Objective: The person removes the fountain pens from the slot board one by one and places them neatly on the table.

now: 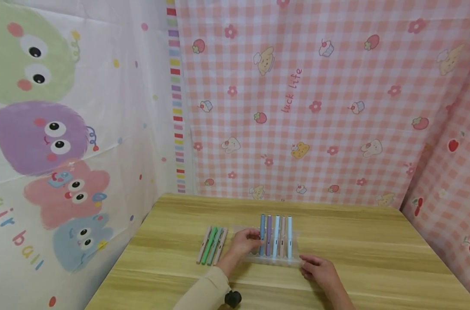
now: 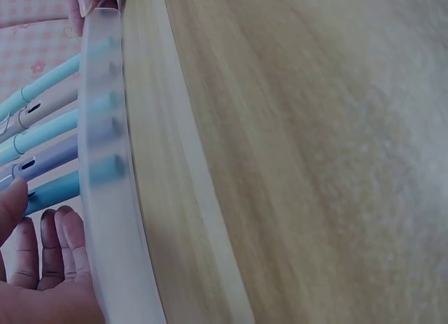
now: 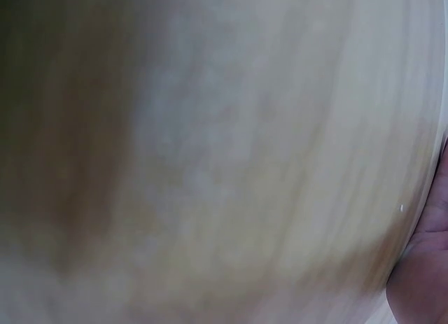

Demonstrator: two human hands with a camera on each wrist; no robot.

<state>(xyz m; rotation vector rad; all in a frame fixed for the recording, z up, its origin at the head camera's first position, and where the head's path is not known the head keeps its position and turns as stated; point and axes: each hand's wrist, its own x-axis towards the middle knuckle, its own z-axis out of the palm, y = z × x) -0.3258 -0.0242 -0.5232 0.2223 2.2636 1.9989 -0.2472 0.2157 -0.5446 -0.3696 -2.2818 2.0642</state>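
Note:
A clear plastic pen holder point(image 1: 275, 260) stands on the table with several capped pens side by side in it: a dark blue pen point(image 1: 262, 226), a purple pen point(image 1: 269, 234), two light blue ones and a greyish-pink pen point(image 1: 283, 234). At the holder's left side, my left hand point(image 1: 243, 243) pinches the dark blue pen, its thumb point(image 2: 10, 206) on the barrel in the left wrist view. That pen's end sits behind the frosted front wall point(image 2: 115, 233). My right hand point(image 1: 319, 268) grips the holder's right front corner; only part of the palm point(image 3: 423, 275) shows in the right wrist view.
Left of the holder, several pens lie side by side on the wooden table point(image 1: 161, 258), among them a green pen point(image 1: 209, 246). A pink checked cloth point(image 1: 297, 129) hangs behind the table, and a white printed cloth point(image 1: 122, 129) hangs on the left.

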